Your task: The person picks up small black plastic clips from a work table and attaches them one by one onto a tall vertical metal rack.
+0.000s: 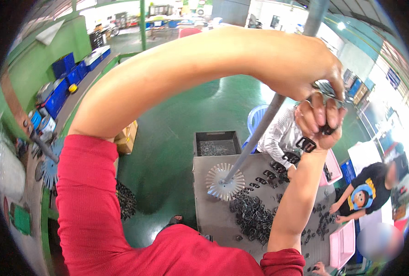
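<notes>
Both my hands are raised together at the upper right. My left hand (317, 69) reaches across from the left, its fingers bent in a pinch at a small shiny piece (327, 87) that I cannot make out. Just below it, the curled fingers of my right hand (321, 119) close on a black plastic buckle (326, 129). Another black buckle (306, 144) shows at the wrist. From there a line of similar buckles (269, 174) runs down toward the black buckle pile (252, 216) on the grey table (209, 211); whether they are joined is unclear.
A slanting grey pole (259, 133) carries a slotted metal disc (225, 181) over the table. Beyond stands a dark bin (217, 136). One person in grey (278, 129) and another in black (370, 193) work at the table, with a pink basket (342, 246) at the right.
</notes>
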Motion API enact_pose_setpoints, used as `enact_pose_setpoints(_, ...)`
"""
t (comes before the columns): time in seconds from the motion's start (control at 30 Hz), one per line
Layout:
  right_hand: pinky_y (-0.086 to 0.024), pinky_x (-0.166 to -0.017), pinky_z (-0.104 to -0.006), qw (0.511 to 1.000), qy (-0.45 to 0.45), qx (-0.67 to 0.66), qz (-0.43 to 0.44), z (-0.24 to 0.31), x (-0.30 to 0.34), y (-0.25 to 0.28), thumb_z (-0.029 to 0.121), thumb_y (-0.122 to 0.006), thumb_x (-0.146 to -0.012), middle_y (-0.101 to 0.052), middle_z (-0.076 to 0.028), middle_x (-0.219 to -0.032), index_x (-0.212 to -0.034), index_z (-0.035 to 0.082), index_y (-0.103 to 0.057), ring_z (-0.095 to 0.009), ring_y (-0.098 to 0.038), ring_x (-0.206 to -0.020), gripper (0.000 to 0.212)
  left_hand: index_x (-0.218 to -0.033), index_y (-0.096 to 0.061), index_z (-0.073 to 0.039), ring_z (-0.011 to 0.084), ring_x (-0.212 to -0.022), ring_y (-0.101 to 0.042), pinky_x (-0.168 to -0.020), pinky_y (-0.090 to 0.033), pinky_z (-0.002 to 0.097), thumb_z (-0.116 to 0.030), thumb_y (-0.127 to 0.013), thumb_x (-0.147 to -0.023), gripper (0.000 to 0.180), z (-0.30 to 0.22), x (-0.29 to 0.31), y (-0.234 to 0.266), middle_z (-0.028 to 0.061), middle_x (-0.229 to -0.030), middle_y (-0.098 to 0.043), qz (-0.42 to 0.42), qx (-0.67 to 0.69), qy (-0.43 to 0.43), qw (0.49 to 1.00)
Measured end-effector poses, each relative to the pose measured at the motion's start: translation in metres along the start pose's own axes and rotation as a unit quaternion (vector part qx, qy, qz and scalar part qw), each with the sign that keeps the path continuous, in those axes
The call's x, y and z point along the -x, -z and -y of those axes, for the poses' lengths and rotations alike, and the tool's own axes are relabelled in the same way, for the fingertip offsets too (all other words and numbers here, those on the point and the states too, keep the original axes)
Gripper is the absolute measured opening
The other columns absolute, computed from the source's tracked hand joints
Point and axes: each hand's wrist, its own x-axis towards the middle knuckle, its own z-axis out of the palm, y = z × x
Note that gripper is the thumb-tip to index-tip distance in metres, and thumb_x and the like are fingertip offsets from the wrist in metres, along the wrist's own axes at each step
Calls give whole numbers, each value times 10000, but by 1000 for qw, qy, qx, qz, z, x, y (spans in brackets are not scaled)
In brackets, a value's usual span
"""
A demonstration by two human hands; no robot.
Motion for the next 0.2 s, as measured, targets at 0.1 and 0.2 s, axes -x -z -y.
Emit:
enact_pose_setpoints(0.1, -330, -385, -162, 1000, 18, -14, 10, -4, -5, -15, 317, -437, -971, -449, -13, -724, -657, 137, -457, -39, -395, -465, 362, -1105, -631, -48, 327, -952, -589, -840, -466, 366, 38, -531, -668, 457, -11, 7, 13, 173, -1033, -621, 53, 8, 54, 997)
enact_pose_setpoints(0.2, -294, -348, -171, 995, 4, 57, -80, 0, 0, -17, 316, -453, -966, -447, -5, -695, -646, 127, -427, -38, -379, -422, 373, -1152, -637, -154, 281, -957, -624, -827, -487, 361, -39, -572, -656, 514, -13, 1, 16, 175, -1048, -642, 125, 5, 142, 982)
